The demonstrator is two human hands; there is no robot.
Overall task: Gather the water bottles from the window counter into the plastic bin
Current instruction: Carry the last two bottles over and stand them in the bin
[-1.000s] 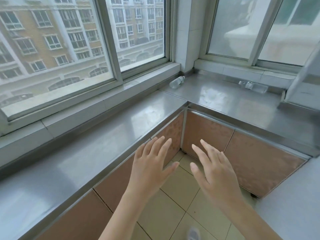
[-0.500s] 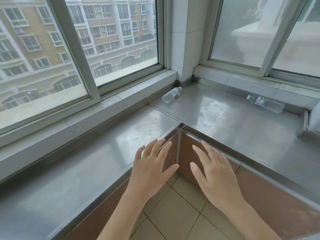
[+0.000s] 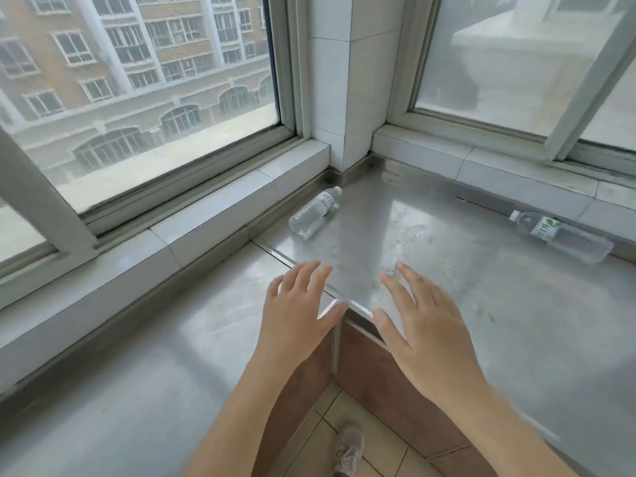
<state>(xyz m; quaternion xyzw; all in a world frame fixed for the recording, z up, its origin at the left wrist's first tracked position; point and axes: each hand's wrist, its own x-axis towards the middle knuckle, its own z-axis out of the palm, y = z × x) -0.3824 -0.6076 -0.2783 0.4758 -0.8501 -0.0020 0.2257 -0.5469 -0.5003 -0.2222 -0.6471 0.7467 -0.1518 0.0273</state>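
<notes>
**Both hands held empty over the corner surface**

The left hand (image 3: pixel 296 315) and right hand (image 3: pixel 421 325) are seen palm-down with each grip wide, fingers spread, nothing held. On the steel surface (image 3: pixel 481 304), one water bottle (image 3: pixel 315 213) lies on its side near the window corner; a second bottle (image 3: pixel 561 235) lies against the right sill, well apart from both hands.

2 windows (image 3: pixel 144 80) meet at a white tiled corner pillar (image 3: pixel 340 80). A multi-storey building (image 3: pixel 103 46) shows through the left pane. Brown cabinet fronts (image 3: pixel 385 380), beige floor tiles (image 3: pixel 364 452) and 1 shoe (image 3: pixel 349 451) lie below.
</notes>
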